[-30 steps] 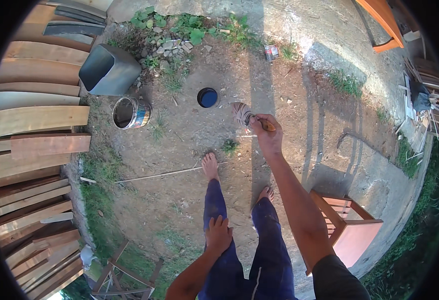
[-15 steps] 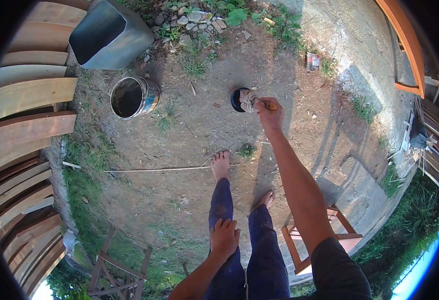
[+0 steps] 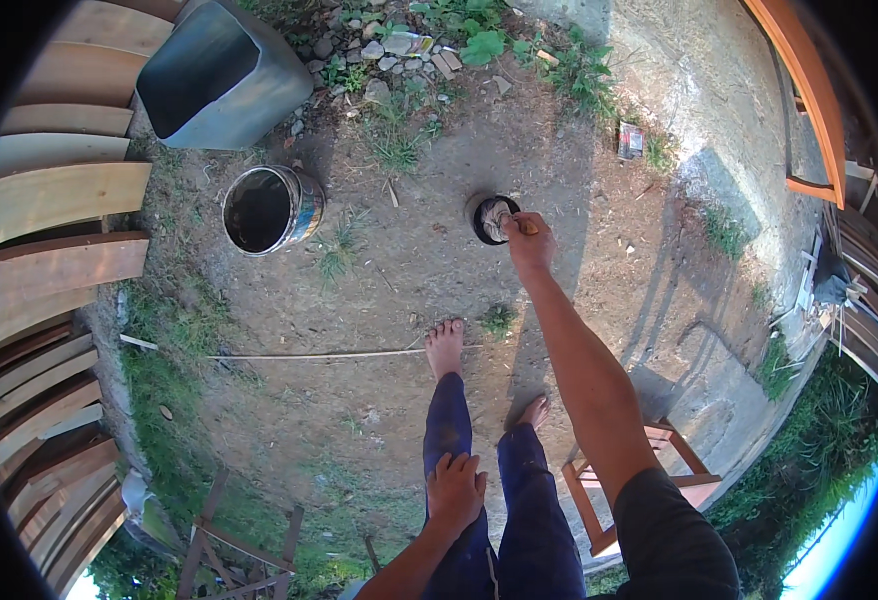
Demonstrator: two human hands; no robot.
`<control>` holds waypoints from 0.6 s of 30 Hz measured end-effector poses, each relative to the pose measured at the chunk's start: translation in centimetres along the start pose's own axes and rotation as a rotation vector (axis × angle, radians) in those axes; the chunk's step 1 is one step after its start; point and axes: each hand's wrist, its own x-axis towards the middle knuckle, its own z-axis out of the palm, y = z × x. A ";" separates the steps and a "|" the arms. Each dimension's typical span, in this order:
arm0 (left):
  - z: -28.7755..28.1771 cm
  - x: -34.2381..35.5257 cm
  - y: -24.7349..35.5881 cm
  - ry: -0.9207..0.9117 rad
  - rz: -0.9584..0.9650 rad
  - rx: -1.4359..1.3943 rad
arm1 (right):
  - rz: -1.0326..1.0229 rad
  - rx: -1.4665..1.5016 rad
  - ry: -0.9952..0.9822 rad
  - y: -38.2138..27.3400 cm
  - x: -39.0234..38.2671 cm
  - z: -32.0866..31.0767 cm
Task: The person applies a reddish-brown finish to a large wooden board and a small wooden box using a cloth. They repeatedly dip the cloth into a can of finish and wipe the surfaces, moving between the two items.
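Note:
My right hand is closed around the yellow-orange handle of a tool, its kind hard to make out. A pale, crumpled cloth-like wad at the tool's end sits inside the mouth of a small dark round container on the dirt. The inside of the container looks dark, and the wad hides part of it. Lower down, my left hand lies over my left knee, on blue trousers, with its fingers stretched out and nothing held.
A round open bucket stands to the left, below a large grey tub lying on its side. Wooden boards line the left edge. A thin stick crosses the ground by my bare foot. Orange-brown wooden frames stand at right.
My right hand has moved slightly left and down, lowering the wad from the container's right rim into its mouth. My left hand stays on the knee; the whole view has shifted a little.

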 end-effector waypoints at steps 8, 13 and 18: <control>0.1 0.1 0.0 0.017 0.019 0.013 | 0.176 0.427 -0.065 -2.0 -1.7 -3.7; 0.4 0.0 -0.1 0.010 0.034 0.053 | 0.339 0.526 -0.084 -3.7 -2.2 -7.7; -0.2 0.1 -0.4 0.006 0.051 0.080 | 0.338 0.396 -0.154 -3.3 -2.4 -9.2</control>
